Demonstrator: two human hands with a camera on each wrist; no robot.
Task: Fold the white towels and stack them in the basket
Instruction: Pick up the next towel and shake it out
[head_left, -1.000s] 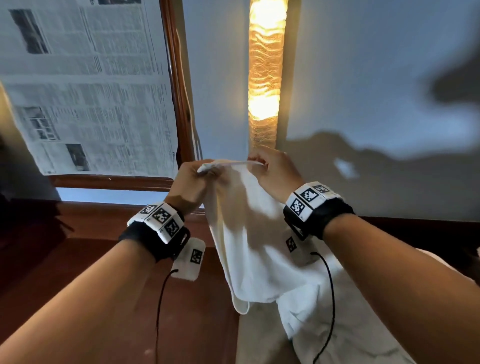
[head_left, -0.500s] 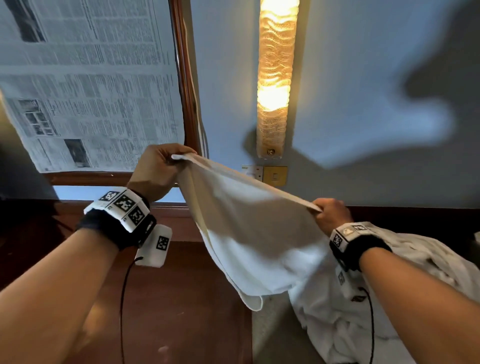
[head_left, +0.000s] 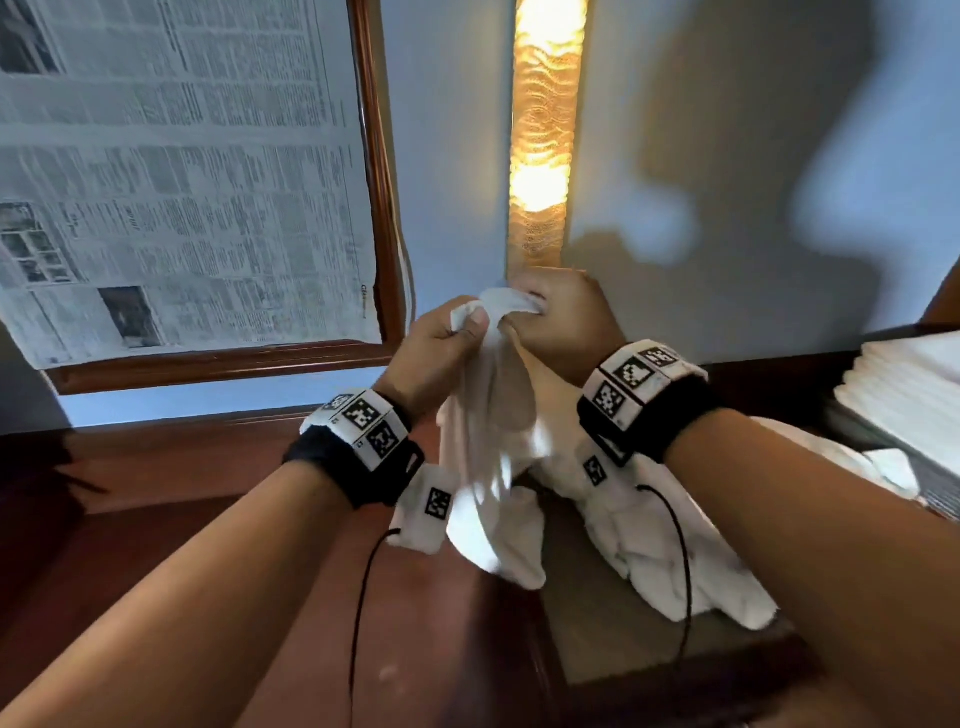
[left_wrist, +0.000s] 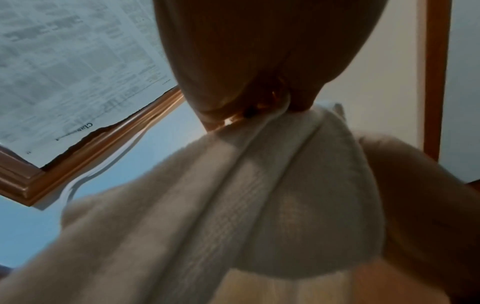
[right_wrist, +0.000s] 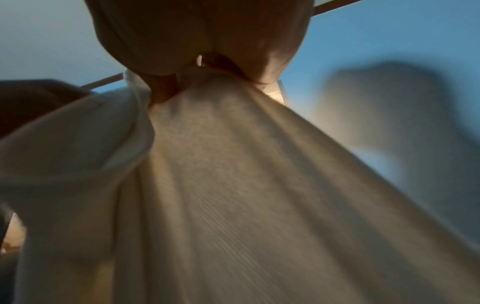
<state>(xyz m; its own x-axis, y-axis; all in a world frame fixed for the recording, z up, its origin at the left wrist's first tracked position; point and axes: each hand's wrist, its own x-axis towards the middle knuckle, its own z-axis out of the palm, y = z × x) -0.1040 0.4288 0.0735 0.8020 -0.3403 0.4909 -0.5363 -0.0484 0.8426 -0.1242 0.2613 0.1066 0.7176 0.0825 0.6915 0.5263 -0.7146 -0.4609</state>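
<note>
A white towel (head_left: 488, 447) hangs in the air in front of the wall, folded in half down its length. My left hand (head_left: 441, 343) pinches one top corner and my right hand (head_left: 556, 317) pinches the other, the two held together side by side. In the left wrist view the towel (left_wrist: 246, 195) drops from the pinching fingers; in the right wrist view the towel (right_wrist: 221, 174) does the same. A heap of loose white towels (head_left: 665, 561) lies below on the right. Folded white towels (head_left: 914, 384) are stacked at the far right; the basket under them is hardly visible.
A dark wooden surface (head_left: 182, 519) runs along the wall below my hands. A lit wall lamp (head_left: 540, 130) stands straight ahead. A wood-framed window covered with newspaper (head_left: 182, 182) fills the upper left.
Half a second ago my hands were spread wide with the towel's edge stretched between them. Now the right hand has come back up beside the left, bringing the two corners together.
</note>
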